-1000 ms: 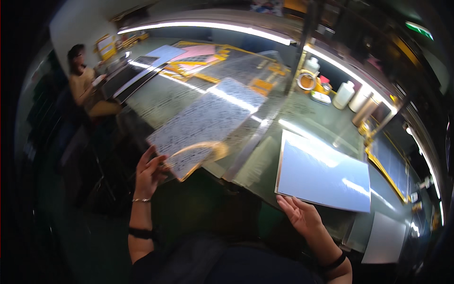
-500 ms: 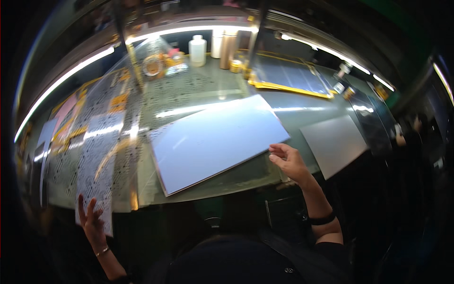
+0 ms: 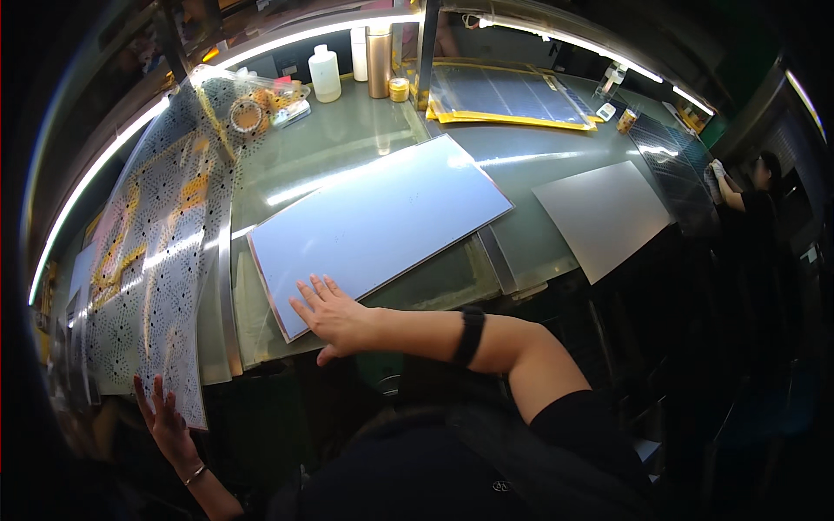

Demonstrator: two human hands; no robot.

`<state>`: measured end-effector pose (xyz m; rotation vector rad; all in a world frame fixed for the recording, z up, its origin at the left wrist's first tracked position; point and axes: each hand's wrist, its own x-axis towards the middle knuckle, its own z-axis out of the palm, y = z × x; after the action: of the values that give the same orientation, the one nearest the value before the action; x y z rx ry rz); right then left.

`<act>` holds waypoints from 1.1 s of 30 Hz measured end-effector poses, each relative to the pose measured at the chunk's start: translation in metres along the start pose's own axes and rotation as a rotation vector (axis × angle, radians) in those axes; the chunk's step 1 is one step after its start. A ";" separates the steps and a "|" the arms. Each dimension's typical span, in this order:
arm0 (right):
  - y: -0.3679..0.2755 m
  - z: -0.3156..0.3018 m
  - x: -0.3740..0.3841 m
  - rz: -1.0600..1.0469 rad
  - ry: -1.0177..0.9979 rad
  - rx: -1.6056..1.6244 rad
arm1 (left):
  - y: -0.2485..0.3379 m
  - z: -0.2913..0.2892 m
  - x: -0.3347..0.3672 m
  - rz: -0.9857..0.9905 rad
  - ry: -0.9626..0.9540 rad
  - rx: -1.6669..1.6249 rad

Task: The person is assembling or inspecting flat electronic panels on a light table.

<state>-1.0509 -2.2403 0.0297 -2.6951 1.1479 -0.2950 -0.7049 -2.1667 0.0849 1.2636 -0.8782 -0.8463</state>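
From my end I see the pale blue panel (image 3: 382, 217) lying at an angle across the middle of the frame, flat on the green-grey surface (image 3: 339, 130), its lower-left corner near the surface's front edge. My right hand (image 3: 333, 319) is palm down with the fingers spread over that corner; it presses or rests there and isn't wrapped around anything. My left hand (image 3: 171, 425), at lower left, has its fingers extended and apart in front of the bottom end of the dotted clear film (image 3: 174, 286). I can't tell whether it touches the film.

The panel's straight edges and thin reddish-brown border make me think it is stiff and fairly light for its area. Its face looks smooth, so I'd expect it to slide easily and to show scratches or prints. I'd take it by the border, one hand at each short side, keeping fingertips off the blue face.

The film, running up the left of the frame, looks thin and limp, and its lower end overhangs the front edge. I'd judge it almost weightless and prone to creasing, so I'd hold it by two corners and keep it lightly taut. The matte grey sheet (image 3: 604, 217) lies to the right, apart from the panel.
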 end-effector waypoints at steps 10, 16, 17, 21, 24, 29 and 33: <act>-0.019 0.019 -0.034 -0.191 0.176 0.076 | 0.000 -0.032 -0.007 -0.040 -0.017 -0.229; 0.018 -0.034 -0.175 0.055 0.002 -0.060 | 0.000 -0.020 -0.006 -0.055 -0.026 -0.264; 0.017 -0.042 -0.197 0.206 0.047 -0.114 | 0.001 -0.019 -0.007 -0.052 -0.018 -0.263; 0.003 -0.034 -0.281 0.839 0.654 0.095 | 0.008 -0.017 -0.011 -0.018 -0.040 -0.217; -0.004 0.014 -0.330 1.178 0.895 1.134 | 0.015 0.006 -0.008 -0.024 -0.126 -0.268; 0.002 0.005 -0.274 0.923 0.947 2.055 | 0.019 0.007 -0.011 -0.022 -0.209 -0.255; 0.041 -0.010 -0.255 1.076 1.078 1.843 | 0.022 0.000 -0.015 -0.042 -0.141 -0.243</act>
<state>-1.2547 -2.0844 0.0022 -0.1385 1.1593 -1.5396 -0.7104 -2.1511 0.1054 1.0224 -0.8341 -1.0525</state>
